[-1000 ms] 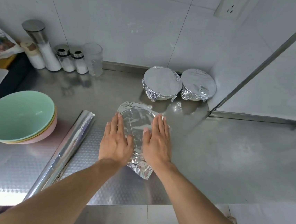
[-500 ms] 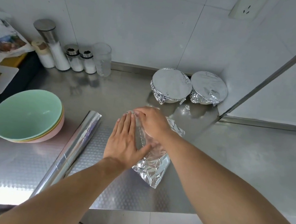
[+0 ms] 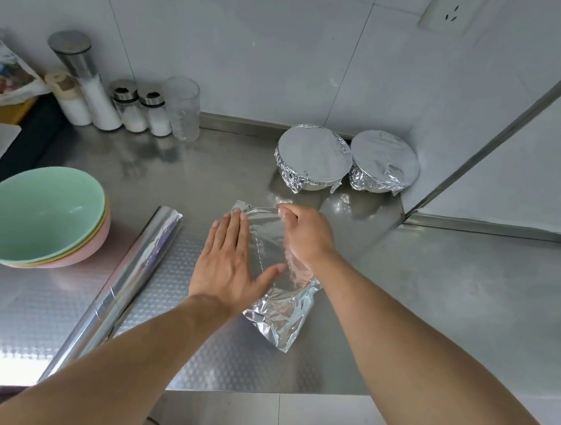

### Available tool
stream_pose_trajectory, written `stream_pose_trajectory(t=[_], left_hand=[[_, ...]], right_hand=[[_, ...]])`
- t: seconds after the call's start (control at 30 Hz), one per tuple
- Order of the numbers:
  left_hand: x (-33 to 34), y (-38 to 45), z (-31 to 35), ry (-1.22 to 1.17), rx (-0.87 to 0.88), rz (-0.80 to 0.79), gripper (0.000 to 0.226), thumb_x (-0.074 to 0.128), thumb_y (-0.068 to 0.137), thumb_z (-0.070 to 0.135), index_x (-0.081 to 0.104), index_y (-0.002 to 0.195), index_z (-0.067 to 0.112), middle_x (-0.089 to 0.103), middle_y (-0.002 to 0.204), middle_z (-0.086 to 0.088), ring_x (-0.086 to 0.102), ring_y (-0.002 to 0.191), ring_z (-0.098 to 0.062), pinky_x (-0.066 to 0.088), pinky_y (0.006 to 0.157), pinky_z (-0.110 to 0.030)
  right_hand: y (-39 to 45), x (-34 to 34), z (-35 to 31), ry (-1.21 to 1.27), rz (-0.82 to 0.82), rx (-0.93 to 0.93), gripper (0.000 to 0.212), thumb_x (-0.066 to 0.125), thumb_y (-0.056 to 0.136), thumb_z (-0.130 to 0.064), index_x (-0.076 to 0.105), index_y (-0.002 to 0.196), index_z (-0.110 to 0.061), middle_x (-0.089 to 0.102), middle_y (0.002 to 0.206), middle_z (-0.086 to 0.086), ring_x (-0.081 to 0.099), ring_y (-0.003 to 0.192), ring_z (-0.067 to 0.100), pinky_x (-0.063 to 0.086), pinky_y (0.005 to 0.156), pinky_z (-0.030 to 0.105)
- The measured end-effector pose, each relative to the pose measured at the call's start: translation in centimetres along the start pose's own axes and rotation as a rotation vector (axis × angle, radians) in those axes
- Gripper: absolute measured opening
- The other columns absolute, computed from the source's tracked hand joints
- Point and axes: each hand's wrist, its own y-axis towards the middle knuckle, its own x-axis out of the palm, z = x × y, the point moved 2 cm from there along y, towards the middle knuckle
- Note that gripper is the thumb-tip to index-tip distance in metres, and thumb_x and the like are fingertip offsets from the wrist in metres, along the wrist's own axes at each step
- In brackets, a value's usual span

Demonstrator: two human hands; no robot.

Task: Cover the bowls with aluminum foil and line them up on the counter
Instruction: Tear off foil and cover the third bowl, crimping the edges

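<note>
Foil-draped bowl (image 3: 276,280) sits on the counter (image 3: 435,295) directly under both hands. Left hand (image 3: 230,259) lies flat, fingers straight, pressing the sheet down on its near-left side. Right hand (image 3: 304,238) has fingers curled, pinching the foil at the far edge. Judgement: keep the left palm anchoring while the right tucks foil under the rim, working round in short pinches; pulling hard risks a tear. Two covered bowls (image 3: 313,159) stand touching, beyond the right hand. Foil roll (image 3: 136,267) and stacked bare bowls (image 3: 37,214) lie left of the left hand
</note>
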Motion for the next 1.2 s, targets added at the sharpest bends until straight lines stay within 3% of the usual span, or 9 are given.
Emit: stream_pose_trajectory(t=[0.17, 0.3, 0.47, 0.67, 0.8, 0.93, 1.03, 1.13, 1.2], left_hand=[[-0.1, 0.0, 0.3, 0.009, -0.007, 0.011, 0.112, 0.009, 0.090, 0.087, -0.012, 0.160, 0.002, -0.009, 0.171, -0.014, -0.011, 0.158, -0.023, -0.013, 0.126, -0.036], [0.2, -0.1, 0.4, 0.009, -0.028, 0.024, 0.112, 0.008, 0.091, 0.087, -0.007, 0.161, 0.001, -0.004, 0.171, -0.015, -0.007, 0.159, -0.024, -0.009, 0.128, -0.038], [1.0, -0.6, 1.4, -0.029, -0.139, 0.079, 0.110, 0.008, 0.091, 0.085, -0.002, 0.161, 0.000, 0.003, 0.171, -0.018, 0.000, 0.159, -0.029, -0.003, 0.129, -0.042], [1.6, -0.8, 2.4, -0.048, -0.238, 0.123, 0.108, 0.010, 0.093, 0.081, 0.003, 0.161, -0.002, 0.008, 0.170, -0.020, 0.007, 0.158, -0.034, 0.002, 0.129, -0.046], [1.8, -0.8, 2.4, -0.068, -0.240, 0.136, 0.106, 0.011, 0.094, 0.080, -0.001, 0.162, 0.000, 0.004, 0.171, -0.017, 0.005, 0.159, -0.032, -0.002, 0.129, -0.044], [1.8, -1.6, 2.2, -0.175, -0.248, 0.175, 0.097, 0.017, 0.097, 0.074, 0.000, 0.162, 0.003, 0.009, 0.171, -0.016, 0.008, 0.158, -0.029, 0.001, 0.130, -0.042], [2.0, -3.1, 1.5, -0.226, -0.234, 0.195, 0.094, 0.017, 0.098, 0.072, 0.002, 0.163, 0.005, 0.014, 0.170, -0.016, 0.007, 0.158, -0.028, -0.002, 0.129, -0.038], [2.7, -4.6, 0.6, -0.184, -0.163, 0.204, 0.098, 0.019, 0.098, 0.076, 0.003, 0.163, 0.005, 0.023, 0.166, -0.019, 0.011, 0.156, -0.027, -0.002, 0.129, -0.038], [3.3, -5.5, 0.2, -0.184, -0.114, 0.202, 0.104, 0.023, 0.096, 0.080, 0.007, 0.163, 0.003, 0.031, 0.161, -0.020, 0.016, 0.153, -0.028, 0.001, 0.129, -0.039]], right_hand=[[-1.0, -0.2, 1.7, 0.166, 0.062, 0.042, 0.032, 0.048, 0.106, -0.028, 0.070, 0.128, -0.020, 0.075, 0.117, -0.001, 0.068, 0.103, 0.015, 0.052, 0.095, 0.031], [-2.1, 0.3, 2.9, 0.346, 0.150, 0.102, 0.029, 0.050, 0.105, -0.021, 0.072, 0.122, -0.014, 0.065, 0.081, -0.007, 0.057, 0.072, 0.010, 0.052, 0.081, 0.032], [-4.1, 0.9, 3.5, 0.386, 0.323, 0.189, 0.029, 0.050, 0.103, -0.017, 0.074, 0.120, -0.014, 0.074, 0.113, 0.003, 0.068, 0.107, 0.022, 0.052, 0.100, 0.040], [-5.4, 2.1, 3.2, 0.436, 0.464, 0.309, 0.029, 0.050, 0.102, -0.017, 0.075, 0.116, -0.017, 0.074, 0.108, 0.006, 0.067, 0.104, 0.029, 0.044, 0.108, 0.047], [-6.4, 3.2, 2.6, 0.475, 0.527, 0.357, 0.030, 0.048, 0.103, -0.017, 0.072, 0.121, -0.014, 0.071, 0.112, 0.009, 0.063, 0.109, 0.033, 0.046, 0.102, 0.048], [-4.9, 2.7, 2.8, 0.470, 0.476, 0.306, 0.030, 0.049, 0.104, -0.017, 0.072, 0.124, -0.013, 0.073, 0.116, 0.009, 0.063, 0.113, 0.031, 0.046, 0.105, 0.047], [-3.3, 1.7, 3.0, 0.523, 0.302, 0.231, 0.031, 0.051, 0.104, -0.026, 0.071, 0.125, -0.019, 0.075, 0.115, 0.004, 0.066, 0.091, 0.018, 0.054, 0.097, 0.050], [-1.9, 0.1, 2.7, 0.517, 0.167, 0.204, 0.028, 0.057, 0.103, -0.023, 0.072, 0.125, -0.013, 0.075, 0.116, 0.004, 0.067, 0.087, 0.004, 0.056, 0.094, 0.030], [-1.6, -0.6, 2.7, 0.397, 0.226, 0.213, 0.023, 0.063, 0.100, -0.028, 0.077, 0.114, -0.018, 0.078, 0.104, -0.001, 0.071, 0.088, 0.007, 0.057, 0.087, 0.029]])
